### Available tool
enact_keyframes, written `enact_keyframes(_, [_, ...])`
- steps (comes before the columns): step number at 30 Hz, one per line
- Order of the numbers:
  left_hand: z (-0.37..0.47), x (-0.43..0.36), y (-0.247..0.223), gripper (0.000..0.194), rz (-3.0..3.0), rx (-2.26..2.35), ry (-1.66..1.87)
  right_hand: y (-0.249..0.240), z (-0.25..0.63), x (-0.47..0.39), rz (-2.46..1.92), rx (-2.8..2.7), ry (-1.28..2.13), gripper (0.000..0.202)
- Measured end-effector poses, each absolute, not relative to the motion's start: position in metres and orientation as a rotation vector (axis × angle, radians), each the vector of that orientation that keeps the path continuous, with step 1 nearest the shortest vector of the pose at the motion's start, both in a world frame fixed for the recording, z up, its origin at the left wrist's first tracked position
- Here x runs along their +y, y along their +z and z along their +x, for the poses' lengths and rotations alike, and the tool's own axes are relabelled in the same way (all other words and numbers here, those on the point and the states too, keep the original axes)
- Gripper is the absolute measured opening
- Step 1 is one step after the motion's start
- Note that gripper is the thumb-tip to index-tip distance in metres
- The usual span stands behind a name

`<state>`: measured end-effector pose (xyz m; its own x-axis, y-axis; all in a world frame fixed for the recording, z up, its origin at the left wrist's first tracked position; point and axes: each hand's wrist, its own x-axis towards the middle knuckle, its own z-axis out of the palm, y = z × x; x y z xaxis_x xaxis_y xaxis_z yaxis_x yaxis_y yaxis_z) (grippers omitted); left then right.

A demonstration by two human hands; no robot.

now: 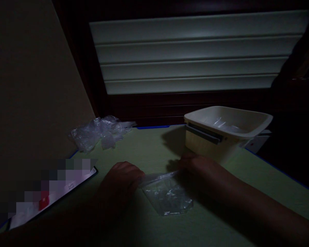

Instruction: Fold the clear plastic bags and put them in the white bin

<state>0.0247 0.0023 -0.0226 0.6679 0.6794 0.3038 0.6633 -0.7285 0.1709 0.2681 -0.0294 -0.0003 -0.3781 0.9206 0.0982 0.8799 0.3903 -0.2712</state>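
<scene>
A clear plastic bag lies on the green tabletop, its far edge pulled straight between my two hands. My left hand is closed on the left end of that edge, fingers curled and partly in shadow. At the right end, my right hand pinches the bag, its fingertips dim and a little blurred. The near part of the bag rests flat and wrinkled, with bright glints on it.
A heap of crumpled clear bags lies at the back left. A cream bin with a dark handle stands at the back right, some clear plastic inside. A lit, pixelated screen is at the left edge. A slatted panel rises behind.
</scene>
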Motion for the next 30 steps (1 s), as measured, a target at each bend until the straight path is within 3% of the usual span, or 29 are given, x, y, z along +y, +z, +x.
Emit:
enact_keyframes(3, [0.024,-0.001,-0.022,0.017,2.996,1.165,0.355,0.002,0.265,-0.029,-1.594,-2.527,0.088,0.02])
enact_keyframes(7, [0.021,-0.003,-0.026,0.029,3.167,1.013,0.465,0.003,0.263,-0.028,-1.589,-2.684,-0.146,0.016])
enact_keyframes(13, [0.018,-0.004,-0.029,0.024,3.23,0.874,0.499,0.006,0.259,-0.036,-1.478,-2.663,-0.176,0.033])
enact_keyframes(19, [0.018,-0.007,-0.028,0.025,3.219,0.806,0.622,0.019,0.248,-0.053,-1.331,-2.473,0.037,0.031])
enact_keyframes(26, [0.023,-0.01,-0.021,0.018,3.286,0.853,0.6,0.015,0.24,-0.063,-1.347,-2.722,0.517,0.069])
enact_keyframes(30, [0.021,-0.007,-0.027,0.02,3.327,0.78,0.743,0.016,0.237,-0.066,-1.46,-2.864,0.697,0.078])
